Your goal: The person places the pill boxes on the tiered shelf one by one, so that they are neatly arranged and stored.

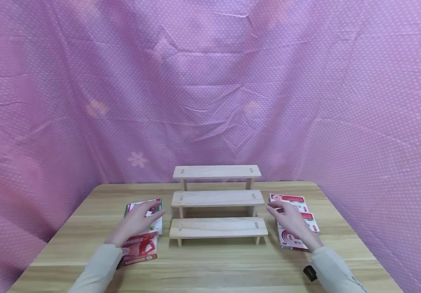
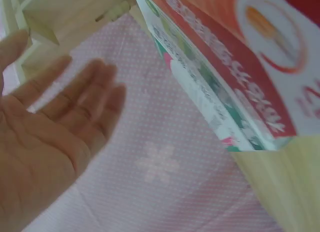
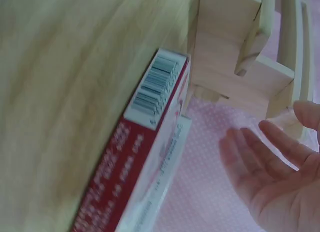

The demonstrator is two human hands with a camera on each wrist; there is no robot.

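While our left hand (image 1: 136,221) and right hand (image 1: 292,221) are hovering empty, fingers apart, near the left cartons (image 1: 145,249) and right cartons (image 1: 294,199) on the worktop (image 1: 214,268), we are seemingly just beginning, with every carton left to handle and none on the three-tier wooden stand (image 1: 218,228).

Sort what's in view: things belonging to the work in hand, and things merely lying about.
Likely part of the work:
left boxes, near the left hand
right boxes, near the right hand
wooden shelves between them

Probably just there:
pink cloth behind
table
small black object, purpose unclear
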